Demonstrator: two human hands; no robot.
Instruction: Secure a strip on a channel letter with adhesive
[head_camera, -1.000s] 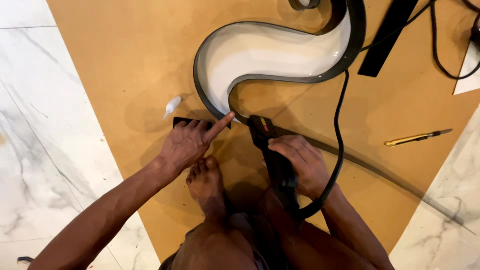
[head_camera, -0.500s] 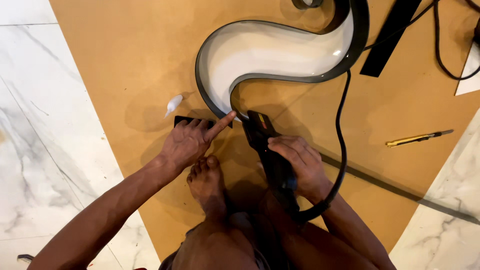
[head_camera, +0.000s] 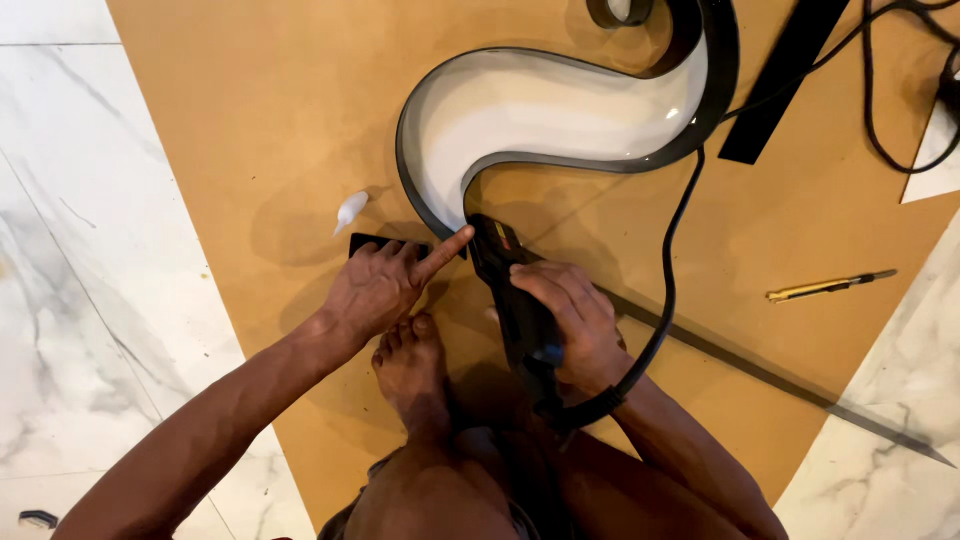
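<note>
Partly edged: dark strip (head_camera: 560, 158) already wrapped round most of white curved panel (head_camera: 560, 115).
Right hand (head_camera: 575, 325) clenched on black heat tool (head_camera: 515, 300); left hand (head_camera: 385, 285) pressed strip end, forefinger extended; loose tail left unbent.

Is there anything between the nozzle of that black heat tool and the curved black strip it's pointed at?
Nothing visible. The black heat tool in the right hand points at the curved black strip, with only the left hand index finger alongside the nozzle, not across it.

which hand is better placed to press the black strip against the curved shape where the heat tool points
Left, most likely. The left hand already has its forefinger stretched to the black strip right beside the tool's nozzle. The right hand is wrapped round the black corded heat tool, so it is not free.
</note>
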